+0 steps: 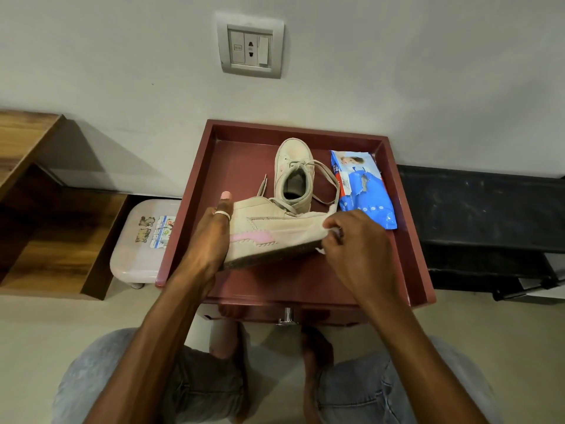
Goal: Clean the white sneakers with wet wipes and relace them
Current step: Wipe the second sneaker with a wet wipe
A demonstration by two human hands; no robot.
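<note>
A white sneaker with a pink stripe lies on its side above the dark red table top. My left hand grips its heel end. My right hand pinches a white wet wipe against the toe end of this sneaker. The second sneaker stands upright behind it, toe toward the wall, with its lace loose and trailing to the right. A blue pack of wet wipes lies flat at the right of the table top.
The table has a raised rim and a drawer knob at the front. A small pale stool stands to its left, with a wooden shelf unit beyond. A black bench is on the right. My knees are below.
</note>
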